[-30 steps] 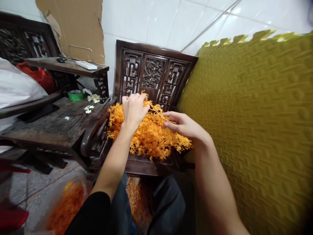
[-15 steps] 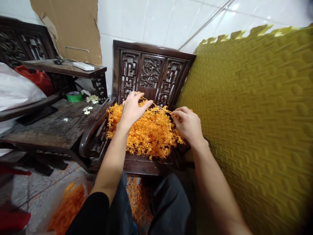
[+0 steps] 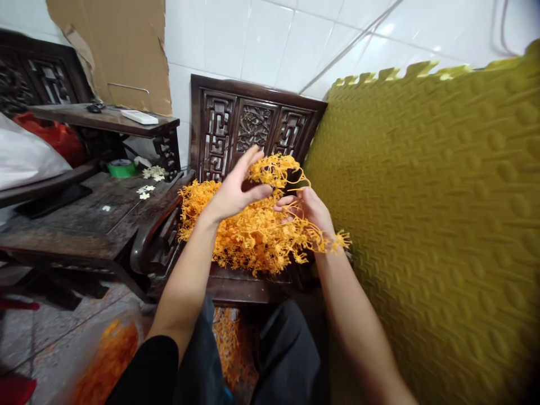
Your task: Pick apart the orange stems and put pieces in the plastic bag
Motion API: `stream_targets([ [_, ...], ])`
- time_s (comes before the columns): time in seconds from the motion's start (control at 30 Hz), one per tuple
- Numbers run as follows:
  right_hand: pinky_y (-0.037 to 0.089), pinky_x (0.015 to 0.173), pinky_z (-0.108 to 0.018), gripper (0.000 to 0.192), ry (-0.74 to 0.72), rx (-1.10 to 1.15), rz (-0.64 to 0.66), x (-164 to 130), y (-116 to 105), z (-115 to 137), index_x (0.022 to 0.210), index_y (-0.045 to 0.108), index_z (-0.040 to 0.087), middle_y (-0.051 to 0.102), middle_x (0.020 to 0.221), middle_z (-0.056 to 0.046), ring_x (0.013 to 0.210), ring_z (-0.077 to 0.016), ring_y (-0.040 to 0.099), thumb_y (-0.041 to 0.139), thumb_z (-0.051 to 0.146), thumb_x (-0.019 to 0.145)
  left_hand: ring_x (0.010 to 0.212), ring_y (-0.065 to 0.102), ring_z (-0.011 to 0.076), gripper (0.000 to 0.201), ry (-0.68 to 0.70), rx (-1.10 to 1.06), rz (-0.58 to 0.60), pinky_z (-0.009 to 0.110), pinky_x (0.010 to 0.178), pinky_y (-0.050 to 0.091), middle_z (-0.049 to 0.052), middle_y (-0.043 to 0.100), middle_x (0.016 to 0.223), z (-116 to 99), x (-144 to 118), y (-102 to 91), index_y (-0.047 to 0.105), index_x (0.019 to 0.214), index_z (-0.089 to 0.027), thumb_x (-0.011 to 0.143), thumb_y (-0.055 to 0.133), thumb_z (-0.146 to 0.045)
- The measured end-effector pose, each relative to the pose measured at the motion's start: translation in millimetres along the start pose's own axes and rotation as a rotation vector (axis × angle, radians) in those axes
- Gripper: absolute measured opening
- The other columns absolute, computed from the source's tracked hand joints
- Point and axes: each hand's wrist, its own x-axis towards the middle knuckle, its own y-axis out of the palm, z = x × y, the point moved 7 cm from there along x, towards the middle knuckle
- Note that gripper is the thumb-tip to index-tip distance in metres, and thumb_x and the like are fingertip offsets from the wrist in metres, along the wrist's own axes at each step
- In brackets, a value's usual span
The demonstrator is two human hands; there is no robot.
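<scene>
Head view: I see my left hand raised over a wooden chair, thumb and fingers pinched on a clump of orange sprigs held up just above the pile. My right hand sits close at its 3 o'clock, fingers curled shut around the stems of the same clump, and loose orange strands trail across the wrist toward 4 o'clock. The two hands almost touch at the thumbs.

Directly under both hands lies a heap of orange sprigs, covering the seat and spilling toward its front edge. At 12 o'clock from the hands rises the carved chair back, against a white tiled wall. At 3 o'clock a yellow foam mat stands upright just beside the chair. At 9 o'clock a dark wooden table carries a green tape roll and small white flowers. At 7 o'clock, on the floor, a clear bag of orange sprigs is blurred.
</scene>
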Motion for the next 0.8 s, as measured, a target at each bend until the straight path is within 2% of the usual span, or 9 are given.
stream_targets([
  [0.1, 0.054, 0.055, -0.032, 0.060, -0.065, -0.057, -0.003, -2, 6, 12, 0.094, 0.036, 0.029, 0.078, 0.099, -0.004, 0.076, -0.0217, 0.074, 0.060, 0.083, 0.082, 0.165, 0.021, 0.0379, 0.128, -0.189, 0.000, 0.086, 0.055, 0.133, 0.025, 0.024, 0.015, 0.177, 25, -1, 24.9, 0.012, 0.171, -0.017, 0.077, 0.083, -0.067],
  [0.2, 0.054, 0.052, -0.032, 0.062, -0.079, -0.091, 0.008, -6, 13, 19, 0.093, 0.035, 0.029, 0.077, 0.120, -0.007, 0.072, -0.0200, 0.072, 0.058, 0.086, 0.082, 0.153, 0.045, 0.0404, 0.126, -0.364, -0.160, 0.151, 0.055, 0.121, 0.045, 0.027, 0.009, 0.177, 43, -6, 46.4, 0.008, 0.172, -0.021, 0.079, 0.085, -0.057],
  [0.27, 0.051, 0.047, -0.030, 0.061, -0.078, -0.069, 0.027, -10, 17, 21, 0.094, 0.036, 0.029, 0.070, 0.138, -0.008, 0.065, -0.0163, 0.069, 0.061, 0.083, 0.082, 0.130, 0.068, 0.0348, 0.125, -0.461, -0.324, 0.180, 0.050, 0.107, 0.057, 0.030, 0.021, 0.173, 49, -10, 55.4, 0.004, 0.172, -0.025, 0.081, 0.086, -0.046],
  [0.33, 0.051, 0.045, -0.029, 0.059, -0.090, -0.038, 0.036, -14, 20, 22, 0.095, 0.038, 0.028, 0.060, 0.153, -0.008, 0.061, -0.0128, 0.067, 0.065, 0.079, 0.082, 0.108, 0.077, 0.0266, 0.127, -0.514, -0.430, 0.167, 0.043, 0.097, 0.061, 0.030, 0.050, 0.158, 52, -11, 57.6, 0.000, 0.172, -0.024, 0.080, 0.087, -0.032],
  [0.43, 0.056, 0.048, -0.030, 0.058, -0.076, -0.057, 0.045, -16, 21, 19, 0.094, 0.040, 0.028, 0.059, 0.155, -0.005, 0.068, -0.0134, 0.070, 0.066, 0.078, 0.083, 0.085, 0.077, 0.0195, 0.115, -0.513, -0.425, 0.167, 0.035, 0.082, 0.059, 0.013, 0.079, 0.106, 52, -11, 56.5, 0.013, 0.170, -0.018, 0.081, 0.085, -0.023],
  [0.5, 0.057, 0.051, -0.030, 0.056, -0.055, -0.100, 0.023, -16, 17, 17, 0.095, 0.042, 0.028, 0.067, 0.144, -0.005, 0.075, -0.0166, 0.073, 0.065, 0.077, 0.085, 0.074, 0.072, 0.0167, 0.093, -0.506, -0.348, 0.173, 0.031, 0.072, 0.054, 0.006, 0.077, 0.084, 54, -10, 53.4, 0.037, 0.162, -0.014, 0.081, 0.083, -0.024],
  [0.6, 0.057, 0.053, -0.028, 0.051, -0.113, -0.117, -0.097, -15, 1, 21, 0.095, 0.047, 0.028, 0.073, 0.128, -0.006, 0.084, -0.0196, 0.076, 0.067, 0.074, 0.086, 0.060, 0.059, 0.0115, 0.059, -0.516, -0.189, 0.096, 0.027, 0.060, 0.044, 0.004, 0.074, 0.079, 63, -8, 36.2, 0.064, 0.137, -0.010, 0.082, 0.080, -0.025],
  [0.7, 0.058, 0.057, -0.028, 0.046, -0.247, -0.054, -0.257, -14, -27, 31, 0.096, 0.053, 0.027, 0.074, 0.118, -0.006, 0.089, -0.0197, 0.075, 0.072, 0.068, 0.086, 0.059, 0.057, 0.0124, 0.052, -0.504, 0.015, -0.037, 0.027, 0.059, 0.044, 0.003, 0.072, 0.078, 78, -7, 6.7, 0.067, 0.133, -0.010, 0.083, 0.075, -0.024],
  [0.8, 0.059, 0.062, -0.029, 0.039, -0.314, -0.037, -0.381, -13, -57, 37, 0.093, 0.059, 0.025, 0.074, 0.107, -0.005, 0.091, -0.0192, 0.071, 0.073, 0.061, 0.087, 0.078, 0.069, 0.0192, 0.053, -0.511, 0.364, -0.141, 0.033, 0.078, 0.053, 0.005, 0.075, 0.087, 97, -10, -20.6, 0.066, 0.137, -0.016, 0.085, 0.072, -0.025],
])
